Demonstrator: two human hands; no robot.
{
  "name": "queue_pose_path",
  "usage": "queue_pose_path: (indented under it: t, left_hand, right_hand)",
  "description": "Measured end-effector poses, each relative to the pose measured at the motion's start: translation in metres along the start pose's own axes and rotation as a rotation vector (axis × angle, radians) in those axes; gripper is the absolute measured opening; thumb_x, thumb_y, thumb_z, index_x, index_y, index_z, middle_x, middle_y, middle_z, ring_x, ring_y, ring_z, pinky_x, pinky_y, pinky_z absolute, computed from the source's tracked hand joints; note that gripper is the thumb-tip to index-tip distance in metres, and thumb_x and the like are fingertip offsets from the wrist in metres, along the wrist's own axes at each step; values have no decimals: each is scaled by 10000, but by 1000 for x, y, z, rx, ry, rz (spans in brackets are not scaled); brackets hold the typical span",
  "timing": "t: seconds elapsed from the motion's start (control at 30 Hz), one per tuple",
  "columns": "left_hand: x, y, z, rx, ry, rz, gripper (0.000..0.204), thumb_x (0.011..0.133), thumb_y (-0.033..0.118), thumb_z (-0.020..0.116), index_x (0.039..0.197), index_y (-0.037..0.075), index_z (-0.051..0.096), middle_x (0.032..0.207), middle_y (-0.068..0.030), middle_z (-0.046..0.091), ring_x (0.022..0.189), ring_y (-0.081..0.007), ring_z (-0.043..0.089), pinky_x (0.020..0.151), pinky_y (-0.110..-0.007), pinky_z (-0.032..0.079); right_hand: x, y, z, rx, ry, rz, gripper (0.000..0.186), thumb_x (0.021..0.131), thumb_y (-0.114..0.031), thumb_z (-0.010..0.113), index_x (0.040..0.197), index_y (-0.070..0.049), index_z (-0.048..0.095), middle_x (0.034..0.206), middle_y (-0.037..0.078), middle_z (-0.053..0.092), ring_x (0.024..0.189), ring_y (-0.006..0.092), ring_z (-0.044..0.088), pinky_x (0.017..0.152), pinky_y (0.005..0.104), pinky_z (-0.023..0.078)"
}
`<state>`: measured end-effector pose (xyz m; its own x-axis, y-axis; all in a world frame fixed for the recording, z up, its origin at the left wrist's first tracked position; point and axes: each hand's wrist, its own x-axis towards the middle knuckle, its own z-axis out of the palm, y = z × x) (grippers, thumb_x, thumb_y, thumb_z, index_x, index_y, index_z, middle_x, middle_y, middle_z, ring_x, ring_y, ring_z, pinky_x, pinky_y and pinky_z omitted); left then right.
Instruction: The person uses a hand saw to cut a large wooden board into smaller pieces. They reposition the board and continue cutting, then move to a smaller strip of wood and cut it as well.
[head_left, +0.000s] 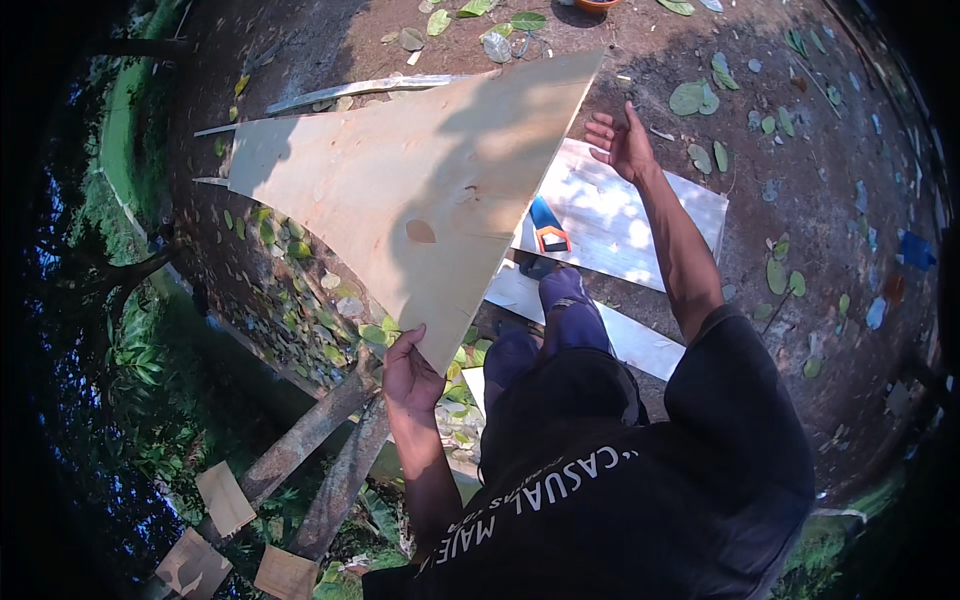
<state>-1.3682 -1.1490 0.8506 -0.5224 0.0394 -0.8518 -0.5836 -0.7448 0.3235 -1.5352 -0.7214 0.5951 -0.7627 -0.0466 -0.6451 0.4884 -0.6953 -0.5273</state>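
Note:
A large pale plywood sheet [350, 180], curved along its left lower edge, is held up at a slant and partly dappled with shadow. My left hand [413, 370] grips its lower corner, fingers wrapped on the edge. My right hand [623, 145] is open, fingers apart, just right of the sheet's upper right edge and not visibly holding it. Beneath, a handsaw [550, 234] with a blue blade and orange-and-black handle lies on a pale board [660, 230], partly hidden by the plywood. A second pale board [630, 338] lies below that one, by my feet.
Thin wooden strips [360, 90] lie behind the plywood on leaf-strewn soil. An orange bowl [593, 5] is at the top edge. Two wooden posts [310, 440] with square wood pieces [225, 495] stand at lower left, near greenery [140, 360]. A small blue object [915, 250] lies far right.

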Motion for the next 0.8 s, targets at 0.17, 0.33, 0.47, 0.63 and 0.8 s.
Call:
queue_pose_path:
  t: [0.17, 0.33, 0.47, 0.63, 0.8]
  left_hand:
    - [70, -47, 5, -141, -27, -194, 359, 997, 111, 503, 1337, -4, 528, 1263, -135, 653, 1133, -243, 665, 962, -371, 568]
    - [185, -133, -1, -150, 35, -351, 359, 1089, 239, 427, 1379, 42, 500, 1325, -114, 620, 1211, -235, 616, 1035, -426, 517]
    - [276, -213, -38, 9, 88, -426, 369, 1088, 243, 430, 1390, 36, 479, 1317, -116, 619, 1240, -275, 594, 1063, -498, 477]
    - [368, -273, -84, 5, -44, -550, 404, 1083, 286, 427, 1382, 20, 485, 1237, -124, 663, 1212, -260, 603, 1087, -474, 415]
    - [404, -294, -119, -123, -127, -582, 422, 1078, 304, 421, 1384, 19, 476, 1311, -132, 617, 1269, -270, 554, 1113, -502, 384]
  right_hand:
    - [-29, 208, -143, -408, 598, 288, 589, 915, -471, 673, 1293, -25, 601, 1148, 135, 669, 960, 236, 659, 818, 394, 523]
    - [-34, 381, -218, -1362, 373, 384, 562, 836, -444, 715, 1242, -59, 662, 1170, 186, 709, 1098, 359, 673, 978, 450, 517]
    - [30, 510, -259, -1802, 218, -241, 277, 886, -239, 579, 1107, -74, 609, 1125, 114, 631, 1052, 296, 636, 881, 440, 528]
    - [67, 529, -266, -1967, 157, -134, 305, 846, -223, 616, 1110, -73, 589, 1110, 122, 616, 1038, 306, 624, 870, 451, 512]
    - [75, 544, -276, -2058, 54, -108, 347, 806, -208, 654, 1114, -72, 569, 1095, 130, 601, 1023, 316, 612, 859, 461, 497]
